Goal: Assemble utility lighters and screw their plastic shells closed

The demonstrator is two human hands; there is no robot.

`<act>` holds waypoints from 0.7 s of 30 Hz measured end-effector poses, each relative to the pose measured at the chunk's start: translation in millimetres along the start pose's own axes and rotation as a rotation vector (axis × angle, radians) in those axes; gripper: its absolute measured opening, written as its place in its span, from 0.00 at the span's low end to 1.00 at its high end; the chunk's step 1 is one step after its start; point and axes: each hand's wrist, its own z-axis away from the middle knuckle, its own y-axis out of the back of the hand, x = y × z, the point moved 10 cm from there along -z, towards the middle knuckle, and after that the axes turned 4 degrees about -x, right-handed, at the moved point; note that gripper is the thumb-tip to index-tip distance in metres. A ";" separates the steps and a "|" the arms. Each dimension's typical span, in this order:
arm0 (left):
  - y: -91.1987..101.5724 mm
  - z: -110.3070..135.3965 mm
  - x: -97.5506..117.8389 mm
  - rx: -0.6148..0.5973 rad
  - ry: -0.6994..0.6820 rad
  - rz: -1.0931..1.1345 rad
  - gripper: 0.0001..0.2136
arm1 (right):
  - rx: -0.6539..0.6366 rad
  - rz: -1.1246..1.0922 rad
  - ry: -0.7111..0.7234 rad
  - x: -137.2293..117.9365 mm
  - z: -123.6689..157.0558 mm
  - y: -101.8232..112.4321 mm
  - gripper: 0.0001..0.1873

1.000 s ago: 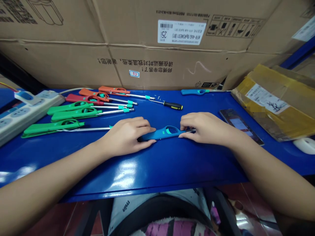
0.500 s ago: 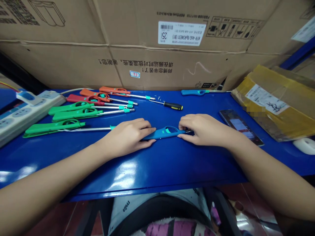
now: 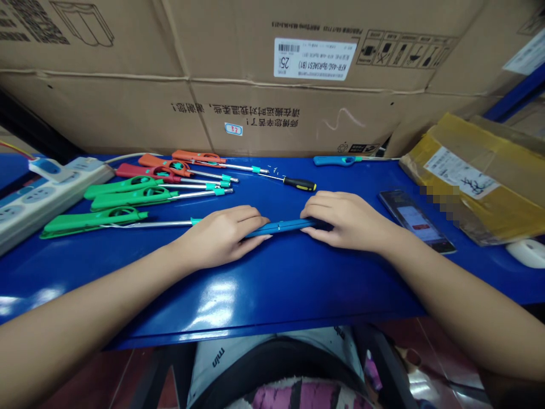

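Both of my hands grip a blue long-nosed gas lighter point(image 3: 281, 226) just above the blue table. My left hand point(image 3: 225, 234) pinches its left end between thumb and fingers. On the other end, my right hand point(image 3: 342, 220) has closed round the part where the metal rod starts, and hides it. The lighter is turned with its narrow seam edge towards me, so its trigger opening does not show. Close to my left hand lies the rod of a green lighter point(image 3: 96, 221).
More green point(image 3: 130, 197), red point(image 3: 149, 171) and orange lighters point(image 3: 198, 157) lie at the back left, beside a power strip point(image 3: 55, 190). A screwdriver point(image 3: 299, 183), another blue lighter point(image 3: 336, 161), a phone point(image 3: 415, 220) and a taped parcel point(image 3: 481, 176) lie further right. A large carton point(image 3: 251, 51) stands behind.
The blue lighter has been rolled about its length, from its broad side with the trigger opening to its seam edge. My right hand has shifted slightly left and up.
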 end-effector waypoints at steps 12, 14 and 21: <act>-1.7 -1.6 7.1 0.013 -0.006 0.106 0.13 | 0.157 0.033 0.038 -21.3 -2.4 3.1 0.08; -2.1 -1.2 8.3 0.014 -0.011 0.107 0.13 | 0.141 0.016 0.028 -20.8 -2.7 3.1 0.08; -3.1 -1.6 2.6 0.006 0.026 0.139 0.12 | 0.104 -0.131 -0.009 -5.4 -3.1 0.6 0.07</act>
